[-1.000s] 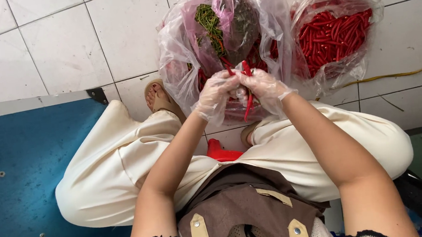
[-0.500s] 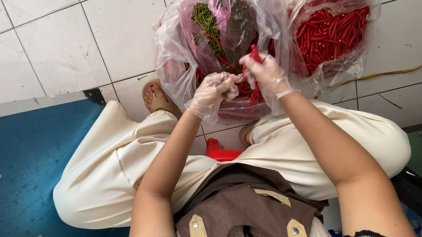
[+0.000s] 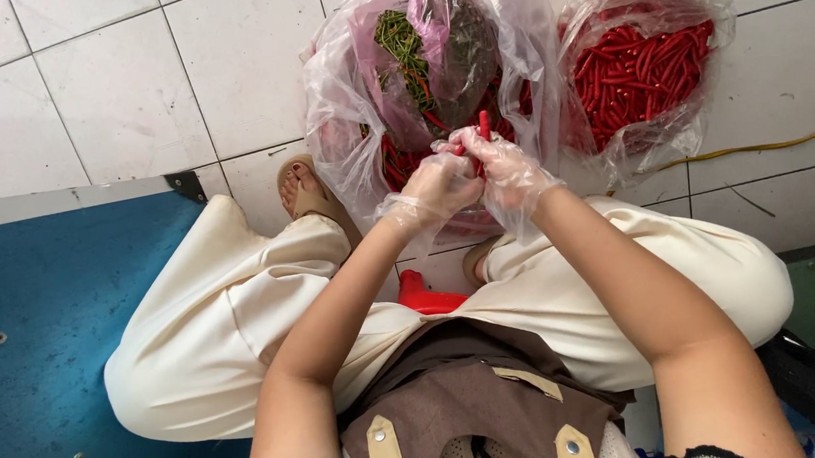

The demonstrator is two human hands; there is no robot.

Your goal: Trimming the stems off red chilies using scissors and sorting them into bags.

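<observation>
Both my hands wear thin clear plastic gloves and meet over a large clear bag (image 3: pixel 339 99) of red chillies and green stems. My left hand (image 3: pixel 435 190) and my right hand (image 3: pixel 510 174) pinch one red chilli (image 3: pixel 484 128) between them, its tip pointing up. The bag stands on the tiled floor between my feet. A second clear bag (image 3: pixel 642 65), full of red chillies, sits just to its right.
I sit low with cream trousers (image 3: pixel 211 322) spread wide and a sandalled foot (image 3: pixel 308 196) beside the bag. A blue panel (image 3: pixel 38 336) lies at the left. A red stool edge (image 3: pixel 428 300) shows beneath me. A yellow cable (image 3: pixel 769 145) runs along the floor at right.
My hands have come together and risen slightly over the bag. The chilli, held low and hanging a second ago, now stands upright between both hands.
</observation>
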